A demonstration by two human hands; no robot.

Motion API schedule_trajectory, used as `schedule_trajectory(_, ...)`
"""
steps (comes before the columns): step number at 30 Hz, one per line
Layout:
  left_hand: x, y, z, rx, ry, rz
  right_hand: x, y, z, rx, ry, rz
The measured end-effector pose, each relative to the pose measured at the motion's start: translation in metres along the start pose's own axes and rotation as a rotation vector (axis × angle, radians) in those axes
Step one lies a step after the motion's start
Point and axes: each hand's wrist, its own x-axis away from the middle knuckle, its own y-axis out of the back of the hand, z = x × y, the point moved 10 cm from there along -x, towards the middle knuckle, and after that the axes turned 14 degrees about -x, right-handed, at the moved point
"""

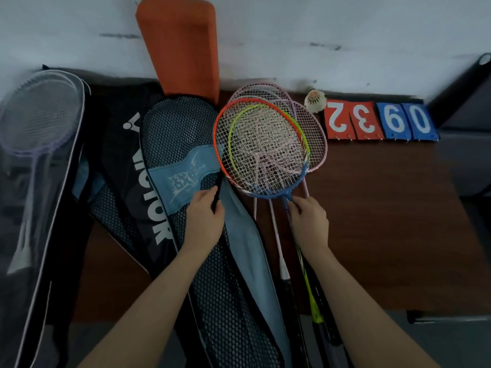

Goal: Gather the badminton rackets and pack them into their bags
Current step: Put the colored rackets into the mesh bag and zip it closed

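Brown desk [372,208] set against a pale wall, carrying the gear in a row. Far left: one clear-fronted bag [42,181] with a single lavender racket [37,112] visible inside it. Next to it, one black bag [143,181] printed with white lettering lies partly under one mesh bag [180,128] with a light blue panel and a light blue lining folded open along its right edge. One orange block [180,46] leans on the wall behind the mesh bag.

Left hand [204,219]: forearm reaching up from the lower edge, fingers and thumb curled, pinching the dark edge of the mesh bag's opening. Right hand [308,221]: forearm parallel to the left, fingers closed around the shaft of the top racket just below its head.

Centre right: a stack of rackets [265,144], heads overlapping, just beside the mesh bag and outside it. Four frames can be counted: one orange and blue, one yellow-green, two pink. Their shafts run toward the viewer, between the two forearms.

Right: one shuttlecock [315,101] by the wall, touching the first of four number cards [380,120], two red (2, 3) and two blue (9, 0).
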Motion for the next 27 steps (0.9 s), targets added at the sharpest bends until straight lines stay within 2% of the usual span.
schedule_trajectory(9, -0.001, 0.001, 0.005, 0.022, -0.010, 0.007, -0.015, -0.008, 0.015, 0.127, -0.026, -0.018)
schedule_trajectory(13, 0.000, 0.001, 0.006, 0.024, -0.008, 0.015, -0.005, -0.009, 0.001, 0.122, -0.091, -0.042)
schedule_trajectory(18, -0.002, 0.001, 0.005, 0.025, -0.021, 0.019, 0.001, -0.016, -0.002, 0.110, -0.041, -0.096)
schedule_trajectory(22, -0.001, 0.000, 0.009, 0.032, -0.007, 0.042, 0.012, -0.021, -0.008, 0.136, -0.060, -0.042)
schedule_trajectory(27, 0.009, -0.023, 0.012, -0.027, -0.072, 0.292, 0.016, -0.024, -0.005, 0.042, 0.018, -0.005)
